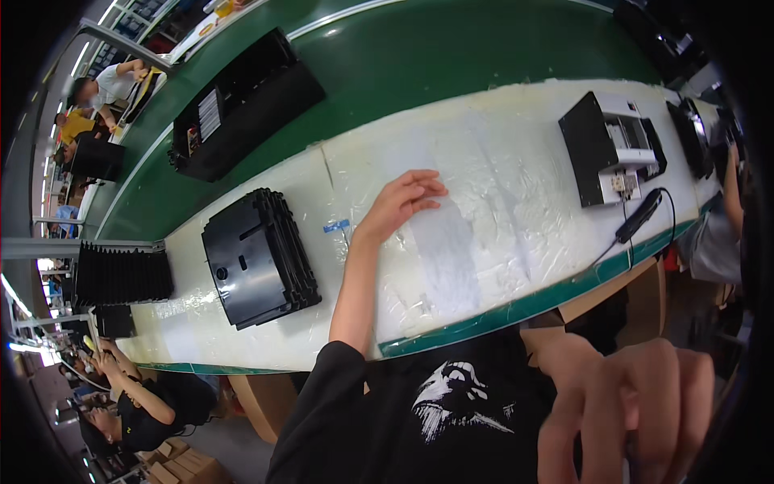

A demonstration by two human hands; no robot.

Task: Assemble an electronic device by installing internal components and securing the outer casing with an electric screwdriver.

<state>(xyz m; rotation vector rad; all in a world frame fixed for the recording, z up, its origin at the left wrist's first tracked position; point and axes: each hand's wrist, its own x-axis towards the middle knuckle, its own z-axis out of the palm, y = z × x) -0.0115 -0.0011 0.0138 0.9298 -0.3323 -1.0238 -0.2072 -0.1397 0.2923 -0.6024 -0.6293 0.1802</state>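
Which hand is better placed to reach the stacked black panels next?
Probably the left hand: it's over the white worktop, nearer the stacked black panels. The right hand is farther away, at the lower right.

Table (500, 145), white, with glossy, wrinkled cover (532, 234) and green edging (484, 324): beneath and around the left hand (405, 203). Green surface (451, 52): beyond the hand, bordered by pale rail (347, 16). Metal frame (121, 42): well left of the hand, lit strip lamps (78, 64) near it. Grey floor (238, 436): lower, left of the hand, with cartons (189, 466).
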